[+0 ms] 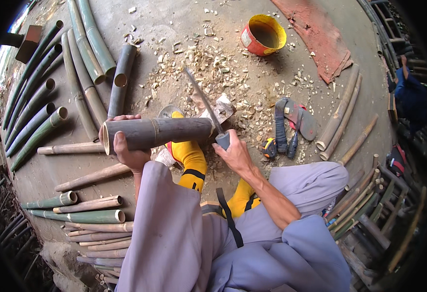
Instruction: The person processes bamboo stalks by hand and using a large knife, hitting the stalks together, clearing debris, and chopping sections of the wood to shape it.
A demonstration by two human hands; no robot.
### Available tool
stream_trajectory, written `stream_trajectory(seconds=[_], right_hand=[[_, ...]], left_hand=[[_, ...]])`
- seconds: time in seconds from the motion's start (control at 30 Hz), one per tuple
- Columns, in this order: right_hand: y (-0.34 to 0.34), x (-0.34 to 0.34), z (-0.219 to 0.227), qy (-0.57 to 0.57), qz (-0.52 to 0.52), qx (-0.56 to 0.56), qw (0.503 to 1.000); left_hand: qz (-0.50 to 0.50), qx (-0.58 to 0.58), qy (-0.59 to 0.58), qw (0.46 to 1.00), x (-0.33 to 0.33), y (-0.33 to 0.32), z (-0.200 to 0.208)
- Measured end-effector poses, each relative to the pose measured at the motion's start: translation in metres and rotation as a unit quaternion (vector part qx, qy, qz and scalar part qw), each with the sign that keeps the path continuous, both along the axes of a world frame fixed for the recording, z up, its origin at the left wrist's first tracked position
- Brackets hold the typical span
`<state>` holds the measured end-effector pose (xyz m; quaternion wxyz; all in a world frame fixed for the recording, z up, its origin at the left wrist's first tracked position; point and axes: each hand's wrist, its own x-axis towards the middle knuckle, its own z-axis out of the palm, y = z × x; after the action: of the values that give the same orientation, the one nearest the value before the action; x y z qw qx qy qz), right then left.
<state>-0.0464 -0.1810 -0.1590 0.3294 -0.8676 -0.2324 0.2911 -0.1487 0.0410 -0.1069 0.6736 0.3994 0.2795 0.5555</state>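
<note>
Both hands busy: left hand (128,155) clamped round bamboo section (157,132), right hand (234,153) gripping machete (206,104) w/ blade beside its far end.

Open concrete floor (174,22) ahead past the scattered wood chips (223,68), barred only by the red-and-yellow bucket (263,35) at upper right and the reddish mat (315,34) beside it. Blocked on the left by green and grey bamboo poles (84,53) fanned across the ground, with shorter cut lengths (91,216) stacked near the left knee; hemmed in on the right by sandals (296,117), a tape measure (269,147), leaning bamboo sticks (342,114) and a wooden rack (369,214). Little slack in the middle, between the left hand (128,153) with its bamboo section (157,132) and the right hand (235,153) with its blade (203,100), yellow-sleeved legs (191,160) just beneath.
</note>
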Motion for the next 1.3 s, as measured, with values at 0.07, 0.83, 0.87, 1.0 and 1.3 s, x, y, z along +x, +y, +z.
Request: stream_trajectory(seconds=[0.07,0.83,0.87,1.0,1.3], right_hand=[[0.009,-0.001,0.029,-0.031,-0.051,0.121,0.991],[0.007,0.004,0.016,0.031,-0.01,0.04,0.999],[0.007,0.001,0.029,0.056,-0.019,0.067,0.996],[0.017,-0.002,0.055,-0.118,-0.049,0.261,0.957],[0.002,0.016,0.027,0.024,-0.053,0.131,0.99]], left_hand=[[-0.008,0.003,-0.011,1.0,-0.008,0.0,-0.005],[0.064,0.02,0.057,0.996,0.024,-0.006,0.028],[0.05,0.042,0.045,0.997,0.018,-0.004,0.02],[0.058,0.042,0.038,0.997,0.015,-0.001,0.017],[-0.033,0.03,-0.012,0.999,0.002,0.002,0.003]])
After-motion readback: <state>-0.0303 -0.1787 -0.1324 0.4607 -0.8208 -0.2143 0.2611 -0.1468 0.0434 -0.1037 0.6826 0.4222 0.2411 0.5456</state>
